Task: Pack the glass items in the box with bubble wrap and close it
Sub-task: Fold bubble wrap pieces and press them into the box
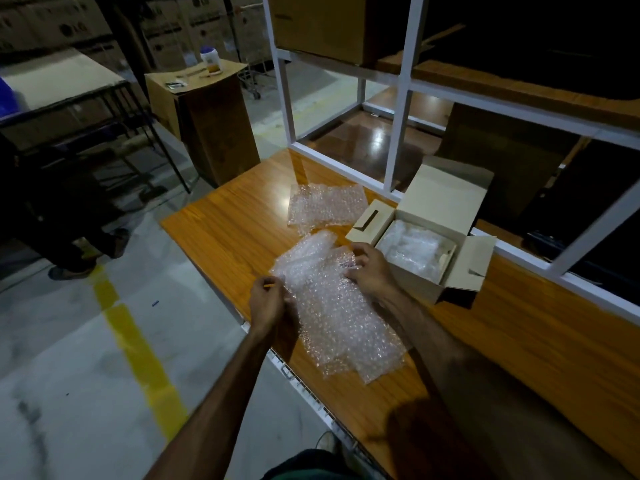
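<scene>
A long sheet of bubble wrap (341, 317) lies on the wooden table (485, 341), its far end bunched up into a roll. My left hand (268, 301) pinches the sheet's left edge. My right hand (369, 268) grips the bunched far end; whether a glass item is inside it is hidden. To the right stands a small open cardboard box (426, 244) with its flaps up and bubble-wrapped contents inside. A second bubble wrap sheet (327, 206) lies flat farther back.
A white metal shelf frame (394, 133) rises behind the box. Left of the table is concrete floor with a yellow line (138, 358), a tall cardboard box (207, 123) with a bottle on top, and a seated person's legs (79, 244).
</scene>
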`<state>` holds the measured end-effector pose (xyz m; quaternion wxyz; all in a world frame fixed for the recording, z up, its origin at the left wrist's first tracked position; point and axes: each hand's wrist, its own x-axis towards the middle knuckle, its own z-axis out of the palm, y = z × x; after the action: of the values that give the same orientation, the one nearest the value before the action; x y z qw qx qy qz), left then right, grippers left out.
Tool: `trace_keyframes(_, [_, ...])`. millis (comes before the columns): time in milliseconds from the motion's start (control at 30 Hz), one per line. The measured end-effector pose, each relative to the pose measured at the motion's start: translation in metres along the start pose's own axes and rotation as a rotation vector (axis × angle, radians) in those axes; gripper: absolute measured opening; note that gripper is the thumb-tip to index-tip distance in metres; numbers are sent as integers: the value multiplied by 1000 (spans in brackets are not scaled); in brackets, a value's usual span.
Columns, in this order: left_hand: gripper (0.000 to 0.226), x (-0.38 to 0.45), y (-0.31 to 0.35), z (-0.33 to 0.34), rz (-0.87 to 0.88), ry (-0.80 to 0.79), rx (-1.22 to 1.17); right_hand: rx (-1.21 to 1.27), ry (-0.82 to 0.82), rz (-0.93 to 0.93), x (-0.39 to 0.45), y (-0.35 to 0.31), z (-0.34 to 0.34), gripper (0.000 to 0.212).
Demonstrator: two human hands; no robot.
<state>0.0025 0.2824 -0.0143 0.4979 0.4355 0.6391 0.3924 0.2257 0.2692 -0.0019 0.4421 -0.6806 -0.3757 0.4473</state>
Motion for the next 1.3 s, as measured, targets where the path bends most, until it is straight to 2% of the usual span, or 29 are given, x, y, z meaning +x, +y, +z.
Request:
trace_keyframes(67, [28,-4,0,1,5,12,-113,77,19,-13,0,-2,3,61])
trace_keyframes(167, [48,-7,-3,2,26,-50,-207,199,1,-9,4,-8,3,55])
trace_keyframes(267, [44,-6,-4,1,1,-122,-250,306,-29,4,9,-19,5,51])
trace_keyframes(367, [41,1,-9,-3,28,-154,-210,298,-11,8,18,-21,9,51])
trace_keyframes(500, [24,3,-10,-1,63,-173,-131,99,-60,-49,20,-21,12,53])
trace_keyframes(600, [18,7,-13,0,99,-129,-44,-148,-108,-164,12,-14,9,63])
trace_keyframes(700, [17,12,-13,3,131,-118,13,-354,-69,-240,6,0,4,76])
trace_keyframes(767, [26,13,-11,6,127,-121,24,-394,-68,-236,0,8,3,82])
trace_keyframes(900, [71,3,-13,9,36,-92,-1,-440,-110,-154,-12,19,-3,94])
trace_keyframes(967, [81,-8,-18,13,37,-90,11,-477,-97,-138,-11,21,-6,95])
trace_keyframes(1033, [76,-22,-19,17,31,-77,-6,-501,-65,-125,-9,19,-8,90])
trace_keyframes(1200, [42,-19,-19,16,70,-67,18,-422,7,-105,-10,16,-8,63])
trace_keyframes(1300, [30,-19,-14,10,37,-144,-107,-282,-94,-38,-14,11,-12,42])
